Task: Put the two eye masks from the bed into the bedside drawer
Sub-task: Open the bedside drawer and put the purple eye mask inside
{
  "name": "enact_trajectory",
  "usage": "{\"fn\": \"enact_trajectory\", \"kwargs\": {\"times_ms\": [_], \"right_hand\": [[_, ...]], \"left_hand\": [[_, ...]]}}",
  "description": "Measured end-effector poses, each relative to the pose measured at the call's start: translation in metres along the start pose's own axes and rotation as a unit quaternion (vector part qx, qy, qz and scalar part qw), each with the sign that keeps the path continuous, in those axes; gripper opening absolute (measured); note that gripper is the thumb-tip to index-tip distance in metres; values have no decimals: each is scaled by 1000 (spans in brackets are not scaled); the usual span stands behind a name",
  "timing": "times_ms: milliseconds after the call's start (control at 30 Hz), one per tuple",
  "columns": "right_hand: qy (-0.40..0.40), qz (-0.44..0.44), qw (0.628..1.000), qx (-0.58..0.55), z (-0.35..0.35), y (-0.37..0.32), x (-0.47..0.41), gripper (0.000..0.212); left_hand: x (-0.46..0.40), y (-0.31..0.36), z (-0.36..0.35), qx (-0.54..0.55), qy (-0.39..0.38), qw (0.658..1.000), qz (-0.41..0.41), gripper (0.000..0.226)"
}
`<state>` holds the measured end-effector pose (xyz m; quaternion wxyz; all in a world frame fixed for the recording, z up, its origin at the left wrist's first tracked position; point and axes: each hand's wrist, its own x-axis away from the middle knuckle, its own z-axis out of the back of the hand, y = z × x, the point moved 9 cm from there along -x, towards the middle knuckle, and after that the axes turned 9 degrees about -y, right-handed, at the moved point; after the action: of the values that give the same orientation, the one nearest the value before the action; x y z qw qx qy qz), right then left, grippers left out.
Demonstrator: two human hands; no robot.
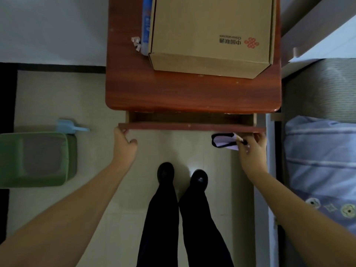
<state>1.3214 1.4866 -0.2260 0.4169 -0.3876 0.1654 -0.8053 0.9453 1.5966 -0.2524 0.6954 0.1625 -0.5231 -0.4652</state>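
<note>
Lilac black-trimmed fabric eye mask [224, 142] hung pinched in right grip [252, 153] while left grip [124, 141] clasped the reddish wooden drawer [192, 125].

Prob. bedroom: bed [319, 151], nightstand [192, 93] w/ drawer [190, 125]

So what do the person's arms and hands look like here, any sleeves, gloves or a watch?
Both forearms are bare up to the frame edge, with no sleeves in view. The left hand and right hand wear no gloves, and no watch, ring or bracelet shows. Lower down are dark trousers and black shoes.
</note>
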Motion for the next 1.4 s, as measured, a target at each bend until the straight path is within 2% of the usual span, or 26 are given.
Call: {"fn": "enact_trajectory", "kwargs": {"times_ms": [133,333,433,567,600,667,733,767,800,867,900,967,1033,1100,1167,1233,1300,1400], "right_hand": [[-43,-24,999,19,-15,21,36,16],[-81,-75,993,37,-41,48,46,17],[-140,-74,986,54,-56,48,47,8],[-184,-64,981,21,-67,25,58,10],[-187,-73,980,4,-65,18,59,12],[-207,-85,974,-36,-63,-3,57,13],[-221,-76,966,-109,-65,-37,47,13],[-222,-73,960,-153,-69,-54,39,12],[-225,-73,953,-189,-76,-68,31,12],[-230,-87,945,-215,-97,-89,10,14],[-227,-97,946,-210,-110,-95,-1,16],[-218,-105,953,-183,-134,-105,-27,21],[-223,-85,966,-103,-161,-112,-52,27],[-216,-45,975,5,-181,-118,-71,36],[-198,-14,977,78,-193,-119,-82,46],[-175,-2,977,124,-198,-118,-85,48],[-171,0,978,121,-201,-115,-84,49],[-187,-26,976,110,-193,-106,-74,49]], "left_hand": [[35,-36,-2,6,-30,999,29,52],[35,-64,-7,6,-78,995,63,63],[34,-71,-6,-27,-98,992,75,64],[42,-65,-15,61,-123,986,91,61],[42,-64,-14,72,-112,985,109,59],[43,-55,1,7,-29,993,117,55],[45,-15,9,-52,55,997,8,54],[46,4,-2,-49,35,997,-46,52],[44,16,-23,-20,-29,997,-63,51],[36,24,-67,77,-188,979,8,48],[28,22,-78,121,-208,969,49,40],[3,15,-71,135,-125,978,97,24],[-20,5,-56,100,-17,986,129,25],[-38,-7,-54,62,38,985,159,29],[-51,-19,-59,6,54,980,192,33],[-61,-28,-65,-61,38,976,204,37],[-66,-30,-65,-106,35,974,200,39],[-55,-26,-63,-110,32,973,201,48]]}}
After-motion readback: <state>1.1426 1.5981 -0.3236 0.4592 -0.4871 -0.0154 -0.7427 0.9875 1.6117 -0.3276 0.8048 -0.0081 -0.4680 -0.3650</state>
